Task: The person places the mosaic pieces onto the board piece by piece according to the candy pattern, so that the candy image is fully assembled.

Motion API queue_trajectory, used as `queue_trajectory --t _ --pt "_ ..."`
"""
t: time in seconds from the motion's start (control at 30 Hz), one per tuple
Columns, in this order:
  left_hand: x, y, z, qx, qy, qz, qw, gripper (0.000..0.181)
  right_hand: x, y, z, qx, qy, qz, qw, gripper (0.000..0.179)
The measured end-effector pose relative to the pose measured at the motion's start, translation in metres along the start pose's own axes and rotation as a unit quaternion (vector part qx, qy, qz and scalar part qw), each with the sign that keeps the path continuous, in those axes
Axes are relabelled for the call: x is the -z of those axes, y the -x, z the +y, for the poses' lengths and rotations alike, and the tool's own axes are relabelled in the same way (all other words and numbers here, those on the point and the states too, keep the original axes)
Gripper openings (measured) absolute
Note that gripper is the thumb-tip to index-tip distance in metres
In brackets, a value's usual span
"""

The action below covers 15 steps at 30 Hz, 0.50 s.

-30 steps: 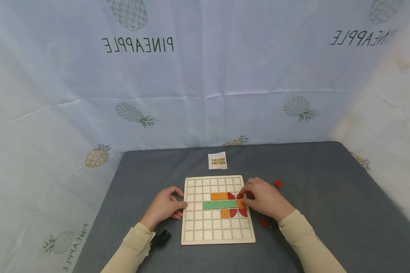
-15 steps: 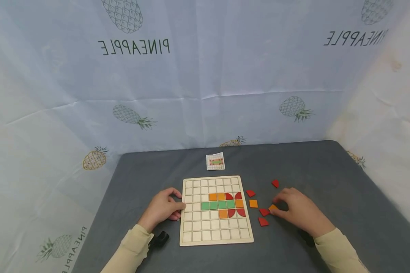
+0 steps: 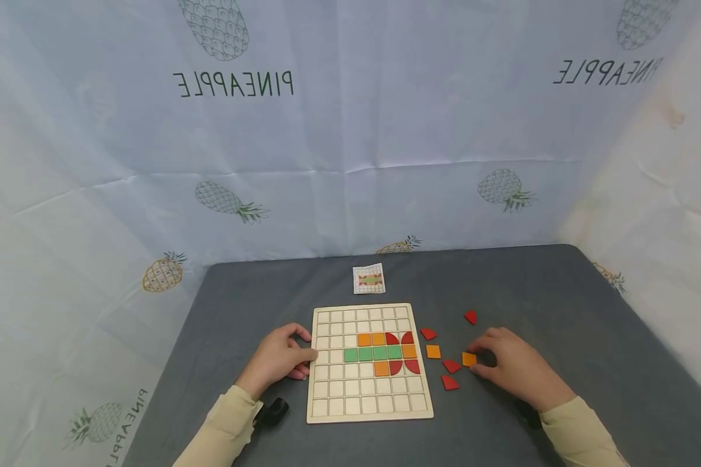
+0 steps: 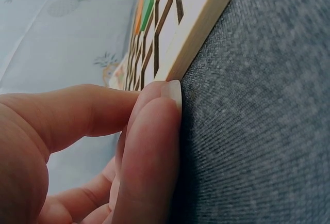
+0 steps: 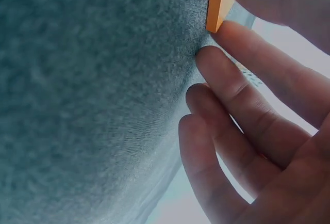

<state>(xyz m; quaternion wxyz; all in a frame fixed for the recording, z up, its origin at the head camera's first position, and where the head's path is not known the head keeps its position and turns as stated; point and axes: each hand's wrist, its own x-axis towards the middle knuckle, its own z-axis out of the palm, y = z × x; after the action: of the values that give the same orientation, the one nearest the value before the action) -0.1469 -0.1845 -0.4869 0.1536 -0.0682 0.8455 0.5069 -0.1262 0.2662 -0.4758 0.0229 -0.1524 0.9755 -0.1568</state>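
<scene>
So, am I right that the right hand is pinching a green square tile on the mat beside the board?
Not quite: the tile is orange, not green, as the head and right wrist views show. The right hand does pinch it on the mat beside the board.

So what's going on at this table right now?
A person is filling a wooden grid board with coloured tiles. The left hand rests against the board's left edge. The right hand pinches an orange square tile on the grey table, among loose red pieces. Green, orange and red tiles already sit in the board; a small pattern card lies behind it.
</scene>
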Motion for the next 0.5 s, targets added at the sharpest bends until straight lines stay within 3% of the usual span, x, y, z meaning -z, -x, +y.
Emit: queue_trajectory --t 0.27,0.5 --pt "0.0 0.001 -0.001 0.0 -0.001 -0.001 1.0 0.035 0.0 -0.008 -0.006 0.004 0.0 0.004 1.0 0.018" --pt "0.001 0.001 0.0 -0.008 0.003 -0.004 1.0 0.034 0.001 -0.031 -0.038 0.044 -0.012 0.019 0.9987 0.017"
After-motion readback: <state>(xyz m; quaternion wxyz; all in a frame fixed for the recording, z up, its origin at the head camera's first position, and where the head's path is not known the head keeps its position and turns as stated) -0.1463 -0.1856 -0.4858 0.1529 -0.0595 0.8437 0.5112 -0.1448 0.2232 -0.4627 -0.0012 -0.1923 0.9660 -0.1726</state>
